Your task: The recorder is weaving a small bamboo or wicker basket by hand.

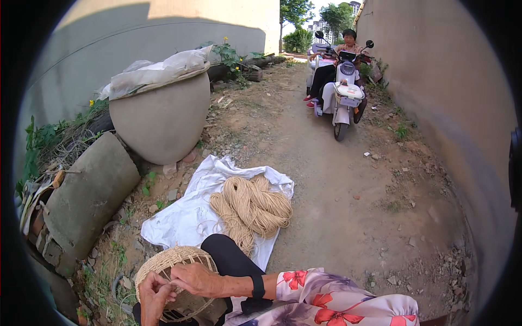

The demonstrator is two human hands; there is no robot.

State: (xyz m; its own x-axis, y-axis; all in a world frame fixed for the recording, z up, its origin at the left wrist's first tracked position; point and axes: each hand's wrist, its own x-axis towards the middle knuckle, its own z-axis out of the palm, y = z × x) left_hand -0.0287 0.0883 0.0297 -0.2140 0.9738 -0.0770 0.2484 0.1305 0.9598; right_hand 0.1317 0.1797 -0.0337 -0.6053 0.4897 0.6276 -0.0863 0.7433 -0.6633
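A round woven straw piece rests on my lap at the lower left. My left hand pinches its near rim, fingers closed on the weave. My right hand lies across the piece beside the left, fingers curled on the straw cord. A floral sleeve and a black wrist band cover my right arm. Ahead of my black-clad knee, a bundle of tan straw cord lies on a white cloth spread on the dirt.
A large round clay jar topped with plastic sheeting stands at the left, with a concrete cylinder lying beside it. A person sits on a white scooter down the dirt lane. Plastered walls line both sides.
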